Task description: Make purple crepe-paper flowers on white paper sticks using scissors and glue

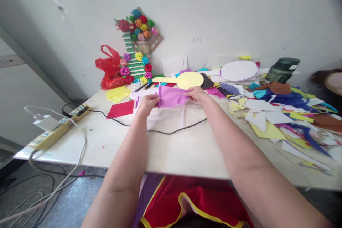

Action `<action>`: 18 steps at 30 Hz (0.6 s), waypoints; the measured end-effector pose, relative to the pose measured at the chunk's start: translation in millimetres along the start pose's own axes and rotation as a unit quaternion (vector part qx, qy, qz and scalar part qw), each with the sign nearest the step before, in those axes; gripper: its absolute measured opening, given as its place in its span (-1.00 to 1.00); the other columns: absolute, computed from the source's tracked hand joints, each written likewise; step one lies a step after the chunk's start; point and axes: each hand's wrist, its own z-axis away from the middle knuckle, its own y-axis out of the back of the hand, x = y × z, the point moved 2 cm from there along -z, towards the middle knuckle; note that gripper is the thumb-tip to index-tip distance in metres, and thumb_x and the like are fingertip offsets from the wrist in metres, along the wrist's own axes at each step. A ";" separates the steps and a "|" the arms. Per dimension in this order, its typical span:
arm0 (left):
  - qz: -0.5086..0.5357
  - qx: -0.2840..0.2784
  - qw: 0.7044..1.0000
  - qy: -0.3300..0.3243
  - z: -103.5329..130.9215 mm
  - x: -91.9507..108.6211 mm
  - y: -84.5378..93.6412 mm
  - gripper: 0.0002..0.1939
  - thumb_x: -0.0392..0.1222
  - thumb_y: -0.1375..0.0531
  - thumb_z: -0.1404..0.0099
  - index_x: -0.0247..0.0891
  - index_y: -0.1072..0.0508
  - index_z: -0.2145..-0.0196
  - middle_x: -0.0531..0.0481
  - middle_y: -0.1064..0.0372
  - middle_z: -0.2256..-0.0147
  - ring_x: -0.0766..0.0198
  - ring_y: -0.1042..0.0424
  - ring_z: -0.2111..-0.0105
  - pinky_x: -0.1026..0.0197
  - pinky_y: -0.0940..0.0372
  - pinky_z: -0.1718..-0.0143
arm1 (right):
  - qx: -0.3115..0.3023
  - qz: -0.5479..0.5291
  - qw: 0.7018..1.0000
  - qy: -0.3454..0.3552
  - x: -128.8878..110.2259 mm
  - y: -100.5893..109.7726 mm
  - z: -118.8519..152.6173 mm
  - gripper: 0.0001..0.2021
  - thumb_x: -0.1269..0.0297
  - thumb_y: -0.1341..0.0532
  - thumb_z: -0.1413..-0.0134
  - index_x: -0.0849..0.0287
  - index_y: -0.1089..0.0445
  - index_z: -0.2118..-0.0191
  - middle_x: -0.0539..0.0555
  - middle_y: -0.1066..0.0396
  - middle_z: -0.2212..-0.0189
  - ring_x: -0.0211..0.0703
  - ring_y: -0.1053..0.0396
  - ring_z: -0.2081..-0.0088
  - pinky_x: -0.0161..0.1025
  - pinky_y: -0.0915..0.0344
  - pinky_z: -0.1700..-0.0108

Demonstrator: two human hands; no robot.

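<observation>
An oblong purple sheet (172, 97) is spread flat. It is pinched at nine o'clock by the left hand (148, 104), at three by the right hand (197, 95).

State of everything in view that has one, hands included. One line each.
Left hand: closed on purple sheet's edge
Right hand: closed on its other end
Purple sheet: spread between the hands
Red sheet: lying flat
White charger: on power strip, cable attached
Red bag: crumpled
Green bottle: lid on
Paper scraps: loosely heaped
Flower craft: propped against wall
</observation>
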 end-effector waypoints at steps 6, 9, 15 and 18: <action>0.013 0.007 1.000 0.004 -2.6 -3.8 1.3 -0.70 -0.11 -0.34 0.19 -0.35 -0.45 0.49 0.08 -0.34 0.60 0.37 -0.33 0.58 0.22 -0.33 0.41 | 0.017 -0.013 0.999 0.028 -2.8 -0.7 2.6 -0.86 0.53 -0.29 0.19 0.28 -0.29 0.55 -0.06 -0.24 0.77 -0.49 -0.02 0.78 -0.47 0.10 0.77; 0.019 0.029 0.999 0.006 -4.4 -4.3 5.5 -0.70 -0.13 -0.34 0.20 -0.36 -0.45 0.48 0.08 -0.34 0.60 0.38 -0.33 0.59 0.22 -0.34 0.42 | -0.005 -0.007 1.000 0.023 -2.7 -1.7 3.4 -0.80 0.45 -0.31 0.17 0.27 -0.25 0.61 -0.08 -0.18 0.80 -0.48 -0.02 0.77 -0.46 0.08 0.76; 0.026 0.033 0.999 0.000 -7.1 -6.0 9.1 -0.65 -0.14 -0.36 0.24 -0.39 -0.45 0.48 0.07 -0.34 0.61 0.38 -0.33 0.60 0.21 -0.34 0.44 | 0.028 -0.020 0.999 0.026 -0.9 -3.4 1.4 -0.79 0.38 -0.26 0.07 0.24 -0.23 0.58 -0.11 -0.14 0.81 -0.48 0.05 0.79 -0.46 0.16 0.77; 0.026 0.038 0.999 -0.002 -6.7 -5.4 9.3 -0.65 -0.13 -0.36 0.24 -0.39 -0.46 0.48 0.07 -0.34 0.61 0.38 -0.33 0.60 0.22 -0.34 0.45 | 0.037 -0.014 0.999 0.033 -2.0 -5.9 3.1 -0.77 0.41 -0.19 0.00 0.23 -0.19 0.61 -0.09 -0.15 0.80 -0.48 0.04 0.79 -0.46 0.15 0.75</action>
